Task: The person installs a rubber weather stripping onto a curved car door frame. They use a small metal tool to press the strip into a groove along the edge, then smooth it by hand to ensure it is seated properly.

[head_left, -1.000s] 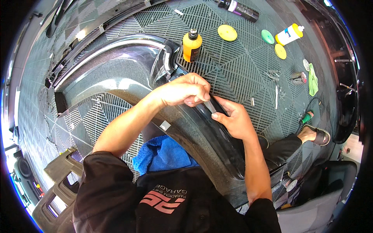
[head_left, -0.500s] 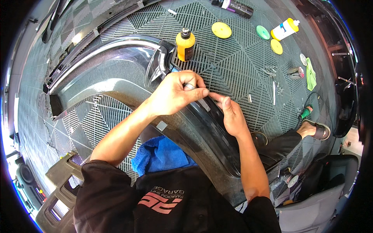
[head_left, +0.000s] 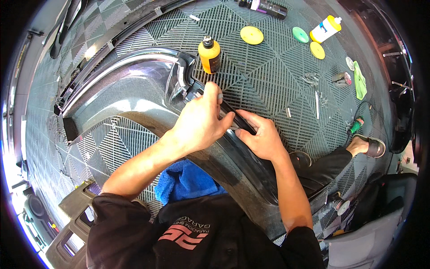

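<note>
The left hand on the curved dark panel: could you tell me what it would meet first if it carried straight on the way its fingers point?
The left hand points up and right along the curved dark panel. Past the panel's edge, probably bare grid floor; the orange bottle sits slightly aside, though depth is unclear.

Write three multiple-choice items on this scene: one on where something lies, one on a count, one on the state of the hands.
1. Where does the orange bottle stand?
A. on the grid floor mat just beyond the dark curved panel
B. on the blue cloth
C. in the left hand

2. How many yellow round pads lie on the mat?
A. none
B. two
C. five

3. What are the hands doing?
A. both hang free in the air
B. both rest on the panel's edge strip
C. one holds the white bottle

Answers: 1 A, the bottle is upright on the mat by the panel's end. 2 B, one pad and another. 3 B, left hand and right hand press the strip.
</note>
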Demonstrator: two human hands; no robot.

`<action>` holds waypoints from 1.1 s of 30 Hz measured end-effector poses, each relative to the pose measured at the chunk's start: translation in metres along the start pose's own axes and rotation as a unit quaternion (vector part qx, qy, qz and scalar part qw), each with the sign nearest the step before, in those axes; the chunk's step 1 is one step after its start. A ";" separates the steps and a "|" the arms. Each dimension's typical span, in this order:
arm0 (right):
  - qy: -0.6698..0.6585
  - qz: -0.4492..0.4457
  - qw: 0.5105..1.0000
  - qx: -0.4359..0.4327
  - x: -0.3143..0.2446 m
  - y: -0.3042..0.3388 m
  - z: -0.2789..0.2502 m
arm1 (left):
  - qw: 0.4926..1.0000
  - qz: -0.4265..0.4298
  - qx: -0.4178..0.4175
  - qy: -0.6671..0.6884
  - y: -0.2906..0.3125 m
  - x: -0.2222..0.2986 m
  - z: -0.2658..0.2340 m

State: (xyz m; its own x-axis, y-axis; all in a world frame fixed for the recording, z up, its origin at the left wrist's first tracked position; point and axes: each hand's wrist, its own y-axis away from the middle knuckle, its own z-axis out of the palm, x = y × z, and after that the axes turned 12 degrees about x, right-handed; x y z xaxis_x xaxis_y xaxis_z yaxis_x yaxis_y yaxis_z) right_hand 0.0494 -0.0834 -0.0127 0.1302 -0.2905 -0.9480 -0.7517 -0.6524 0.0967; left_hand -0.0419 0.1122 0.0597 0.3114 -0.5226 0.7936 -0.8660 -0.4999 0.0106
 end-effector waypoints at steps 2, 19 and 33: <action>0.014 -0.004 1.000 -0.008 -0.009 0.001 -0.002 | 0.999 0.021 -0.032 -0.008 0.001 -0.006 -0.003; 0.029 0.058 0.997 -0.034 -0.033 -0.001 0.006 | 0.906 0.176 -0.384 0.040 -0.046 -0.036 -0.006; 0.058 -0.003 0.996 -0.067 -0.028 -0.021 0.002 | 0.858 -0.056 -0.458 0.226 -0.066 -0.053 -0.012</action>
State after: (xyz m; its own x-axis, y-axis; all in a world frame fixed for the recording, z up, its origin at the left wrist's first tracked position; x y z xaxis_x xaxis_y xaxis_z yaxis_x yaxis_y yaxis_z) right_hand 0.0604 -0.0598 0.0113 0.2144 -0.3599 -0.9080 -0.6585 -0.7399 0.1378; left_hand -0.0059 0.1808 0.0243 0.4079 -0.0825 0.9093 -0.8496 0.3304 0.4111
